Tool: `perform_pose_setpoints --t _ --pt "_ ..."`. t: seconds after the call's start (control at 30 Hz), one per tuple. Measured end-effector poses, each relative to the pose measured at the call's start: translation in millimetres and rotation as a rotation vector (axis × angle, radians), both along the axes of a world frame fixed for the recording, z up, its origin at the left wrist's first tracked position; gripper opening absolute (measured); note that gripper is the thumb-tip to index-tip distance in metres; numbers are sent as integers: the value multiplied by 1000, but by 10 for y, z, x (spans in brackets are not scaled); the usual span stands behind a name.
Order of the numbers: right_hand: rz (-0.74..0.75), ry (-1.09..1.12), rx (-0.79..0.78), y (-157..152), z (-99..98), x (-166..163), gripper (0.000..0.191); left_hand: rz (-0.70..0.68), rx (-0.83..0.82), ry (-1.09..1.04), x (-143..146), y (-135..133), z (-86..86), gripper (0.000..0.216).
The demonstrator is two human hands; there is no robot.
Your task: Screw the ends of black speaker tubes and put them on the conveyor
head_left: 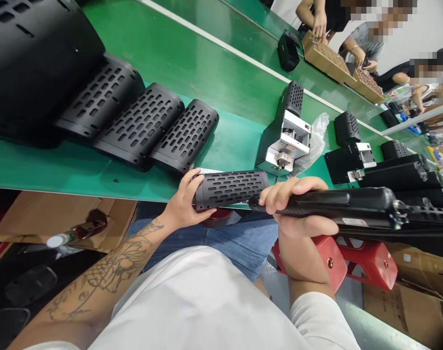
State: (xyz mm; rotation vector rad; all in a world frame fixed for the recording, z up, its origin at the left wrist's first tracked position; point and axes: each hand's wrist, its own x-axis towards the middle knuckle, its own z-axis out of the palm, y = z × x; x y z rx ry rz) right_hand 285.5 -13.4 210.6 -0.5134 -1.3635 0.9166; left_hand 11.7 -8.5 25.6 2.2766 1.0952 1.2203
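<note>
My left hand [185,201] is closed around the left end of a black perforated cover [230,188], holding it level at the near edge of the green table [177,53]. My right hand [297,211] grips a black power screwdriver [352,206] that runs off to the right. Its tip sits at the right end of the cover.
Three more perforated black covers [141,124] lie in a row on the table beside a large black housing [31,58]. Part-built black and white units [285,141] stand further along. Other people work at cardboard trays [327,58] far right. A red stool [356,262] is below.
</note>
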Motion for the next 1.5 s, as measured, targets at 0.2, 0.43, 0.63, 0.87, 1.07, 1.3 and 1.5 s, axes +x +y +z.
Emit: perform_pose_setpoints --t 0.2,0.43,0.63,0.87,1.07,1.3,1.5 --pt "-46 -34 -56 72 -69 -218 55 -18 44 -45 28 -5 42 120" --pt "-99 -98 -54 67 -109 -203 64 -31 39 -55 31 -16 78 117" --pt "-62 -96 -83 60 -184 -202 61 -6 -37 -10 27 -20 27 128" --pt "146 -61 -37 41 -253 -199 39 -4 26 0 12 -63 27 133" --pt "271 -77 5 84 -327 -148 35 -14 79 0 -9 -60 32 131" --pt "52 26 -70 134 -110 -43 41 7 37 -4 -18 -59 -5 132" --pt "-719 60 48 1005 116 704 48 -3 27 -53 -20 -33 -34 117"
